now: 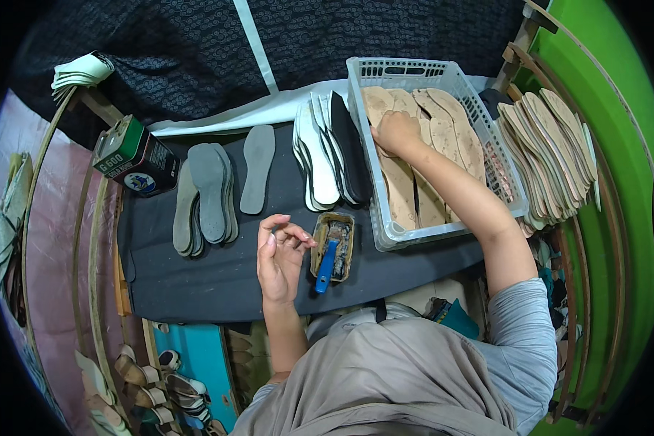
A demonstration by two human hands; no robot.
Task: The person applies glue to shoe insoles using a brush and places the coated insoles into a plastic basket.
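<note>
Your right hand reaches into the white slatted plastic basket at the right of the dark work board, fingers curled down onto the tan insoles stacked inside; whether they have closed on one or merely press on it cannot be told from this view. Your left hand hovers above the board with nothing in it, thumb and forefinger drawn near each other, the other fingers loosely spread. Just to its right lies a small rectangular glue tin with a blue-handled brush resting in it, handle pointing toward you. Farther left on the board lie grey insoles, several overlapped and one apart, and a leaning row of white and black soles stands against the basket's left wall. A green can sits at the board's far left corner, and a further stack of tan insoles lies outside the basket to its right.
</note>
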